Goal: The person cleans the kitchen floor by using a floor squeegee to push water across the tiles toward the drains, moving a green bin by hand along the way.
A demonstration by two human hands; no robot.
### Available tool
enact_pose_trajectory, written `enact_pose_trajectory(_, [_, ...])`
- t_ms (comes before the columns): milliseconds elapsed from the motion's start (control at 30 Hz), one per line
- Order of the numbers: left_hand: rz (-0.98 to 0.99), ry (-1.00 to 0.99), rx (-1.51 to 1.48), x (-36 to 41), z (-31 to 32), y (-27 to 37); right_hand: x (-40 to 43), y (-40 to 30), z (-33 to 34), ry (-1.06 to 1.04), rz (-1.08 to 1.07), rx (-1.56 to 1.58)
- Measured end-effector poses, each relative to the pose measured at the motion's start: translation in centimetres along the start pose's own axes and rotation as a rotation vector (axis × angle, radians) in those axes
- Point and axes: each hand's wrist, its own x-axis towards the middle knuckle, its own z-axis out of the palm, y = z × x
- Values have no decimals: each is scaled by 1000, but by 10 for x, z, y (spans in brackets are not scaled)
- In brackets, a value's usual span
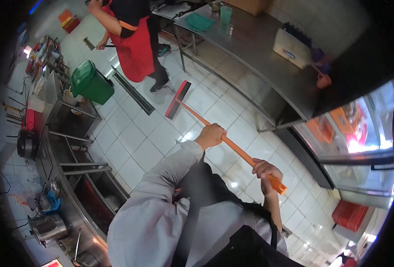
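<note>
My left hand (211, 136) is closed around the middle of the orange handle of a floor squeegee (238, 150). Near the handle's top end, my right hand (267, 173) grips the same pole. The red and black squeegee head (178, 100) rests on the white tiled floor (150, 147) ahead of me, a short way right of a long drain grate (133, 90).
A person in a red apron (135, 50) stands ahead, one hand on a brush handle. A green bin (91, 81) is at the left, near steel counters (55, 90). Along the right run a steel table (243, 46) and a glass-door fridge (353, 133); a red crate (349, 215) lies beyond.
</note>
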Motion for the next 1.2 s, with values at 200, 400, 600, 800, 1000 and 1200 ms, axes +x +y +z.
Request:
enact_pose_trajectory(200, [-4, 25, 9, 79, -18, -100, 75, 119, -8, -176, 97, -282])
enact_pose_trajectory(400, [-62, 31, 9, 116, -52, -141, 155, 147, 4, -43, 46, -218])
enact_pose_trajectory(600, [15, 34, 169, 181, -14, -212, 166, 214, -3, 17, 57, -155])
enact_pose_trajectory(800, [496, -86, 385, 191, 37, -302, 166, 246, 4, -94, 143, -157])
enact_pose_trajectory(1000, [347, -270, 100, 208, 15, -190, 149, 177, -16, 140, 3, -23])
enact_pose_trajectory(1200, [463, -411, -46, 177, 39, -66, 93, 66, -47, 313, 263, -199])
